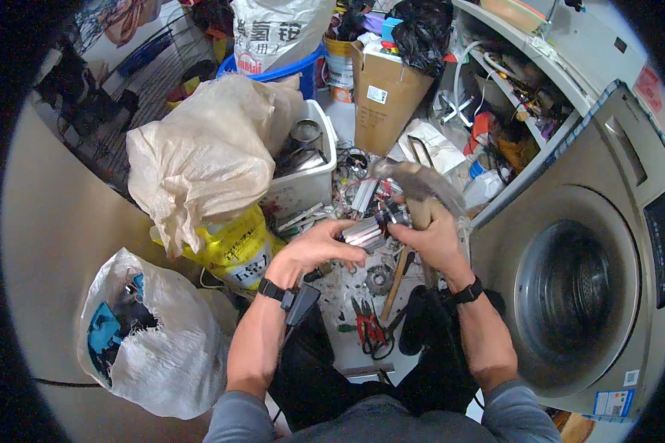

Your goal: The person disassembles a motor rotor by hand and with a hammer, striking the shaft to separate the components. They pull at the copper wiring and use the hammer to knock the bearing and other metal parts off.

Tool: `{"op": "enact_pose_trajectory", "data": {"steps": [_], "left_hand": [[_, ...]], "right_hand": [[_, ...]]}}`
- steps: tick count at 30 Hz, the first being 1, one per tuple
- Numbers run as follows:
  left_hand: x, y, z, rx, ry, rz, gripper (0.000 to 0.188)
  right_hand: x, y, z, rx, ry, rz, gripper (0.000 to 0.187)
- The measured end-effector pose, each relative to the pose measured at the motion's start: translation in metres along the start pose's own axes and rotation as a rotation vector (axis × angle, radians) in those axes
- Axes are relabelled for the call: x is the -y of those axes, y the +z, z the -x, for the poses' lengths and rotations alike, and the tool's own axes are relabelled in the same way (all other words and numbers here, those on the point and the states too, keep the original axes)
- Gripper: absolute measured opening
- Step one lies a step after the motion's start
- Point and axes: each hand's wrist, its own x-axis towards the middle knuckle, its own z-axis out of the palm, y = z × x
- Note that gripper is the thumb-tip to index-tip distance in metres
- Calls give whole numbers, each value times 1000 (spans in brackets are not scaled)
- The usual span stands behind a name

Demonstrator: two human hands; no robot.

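Observation:
My left hand (322, 247) is closed round a silver, ribbed metal part (363, 235), perhaps a small motor body, held above the cluttered floor. My right hand (439, 240) grips the wooden handle of a hammer (420, 213), whose head is blurred and lies just beyond the hand. The right thumb reaches to the dark end of the metal part, apparently touching it. Below the hands, a round metal piece (380, 279), a wooden-handled tool (397, 283) and red-handled pliers (372, 328) lie on the floor between my feet.
An open white sack (192, 347) stands at the left, near a yellow bag (236, 247) and a large beige sack (199, 140). A white bin (307, 181) holds metal pieces. Beyond is a cardboard box (384, 96). A washing machine (524, 192) flanks the right side.

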Motion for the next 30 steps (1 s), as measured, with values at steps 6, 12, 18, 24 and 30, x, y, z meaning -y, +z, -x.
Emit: {"op": "enact_pose_trajectory", "data": {"steps": [6,12,18,24,30], "left_hand": [[14,31,-13,-85,9,-449,58],[33,43,-19,-160,-138,-388,54],[12,52,-25,-357,157,-411,52],[-2,43,-30,-578,363,-389,46],[-25,27,-25,-712,479,-369,43]], "right_hand": [[-7,-2,6,201,-413,229,49],[-2,0,7,217,-415,220,43],[26,-36,-9,-225,-200,71,31],[168,-66,-45,-126,-327,47,35],[137,-30,0,-34,-146,19,35]]}}
